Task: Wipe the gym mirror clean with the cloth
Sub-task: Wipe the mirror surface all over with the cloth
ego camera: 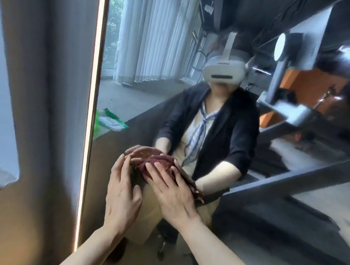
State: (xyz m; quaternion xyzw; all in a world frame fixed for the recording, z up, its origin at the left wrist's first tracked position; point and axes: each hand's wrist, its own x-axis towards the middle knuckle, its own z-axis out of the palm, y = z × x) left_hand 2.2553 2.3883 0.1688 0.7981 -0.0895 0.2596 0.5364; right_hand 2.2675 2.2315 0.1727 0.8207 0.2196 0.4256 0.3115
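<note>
A tall mirror [247,208] with a lit frame edge [91,106] fills most of the view. A dark red cloth [160,164] is pressed flat against the glass in its lower middle. My right hand [172,191] lies spread over the cloth, holding it on the mirror. My left hand [123,192] rests just left of the cloth, fingers apart, fingertips at the glass and the cloth's edge. The mirror reflects both hands, the cloth and a seated person wearing a headset.
A grey curtain [50,83] hangs to the left of the mirror frame. Reflected in the glass are a green wipes packet [111,120] on a ledge, window blinds [155,35], and grey and orange gym equipment [296,82].
</note>
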